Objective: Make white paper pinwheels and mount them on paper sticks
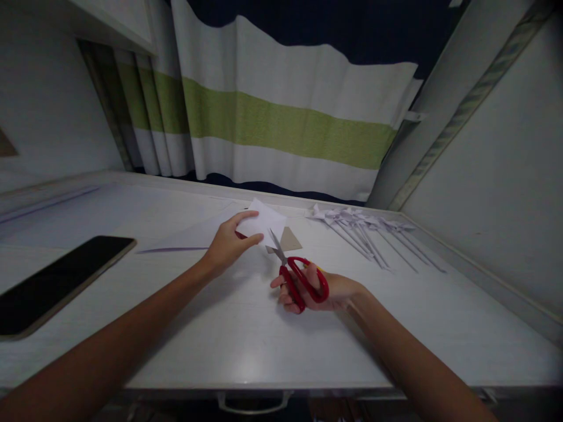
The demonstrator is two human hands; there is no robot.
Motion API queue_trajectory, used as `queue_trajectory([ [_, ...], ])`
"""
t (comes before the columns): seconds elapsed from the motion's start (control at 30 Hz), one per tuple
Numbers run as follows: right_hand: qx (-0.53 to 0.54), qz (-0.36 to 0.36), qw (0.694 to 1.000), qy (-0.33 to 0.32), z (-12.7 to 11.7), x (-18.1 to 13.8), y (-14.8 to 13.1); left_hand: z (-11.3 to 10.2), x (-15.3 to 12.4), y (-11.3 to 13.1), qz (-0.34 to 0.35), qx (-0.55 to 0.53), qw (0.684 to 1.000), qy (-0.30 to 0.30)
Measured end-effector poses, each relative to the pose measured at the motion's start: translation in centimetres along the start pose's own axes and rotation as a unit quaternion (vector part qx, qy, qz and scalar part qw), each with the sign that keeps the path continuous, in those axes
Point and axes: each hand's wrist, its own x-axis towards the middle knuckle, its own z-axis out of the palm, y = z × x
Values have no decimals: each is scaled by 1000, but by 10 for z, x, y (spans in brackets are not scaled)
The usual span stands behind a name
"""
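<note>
A small white sheet of paper (269,218) is pinched between the thumb and fingers of my left hand (233,237), held up a little over the table. My right hand (310,287) has its fingers through the handles of red-handled scissors (303,285). The blades are parted and point up and left, close to the paper's lower right edge. Behind them lies a tan piece of card (290,239), partly hidden. Under and beyond my left wrist rests a larger white paper sheet (185,233).
Several white paper pinwheel-like pieces on thin sticks (360,225) lie at the back right. A dark-screened phone (61,281) rests at the left on the white table (246,346). Behind the table hangs a striped curtain (281,117); walls stand at both sides.
</note>
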Motion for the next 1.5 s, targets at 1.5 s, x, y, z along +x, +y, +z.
queue_trajectory([
  [1.5, -37, -64, 995, 70, -5, 17, 8, -2, 1, 1, -3, -6, 1000, 5],
])
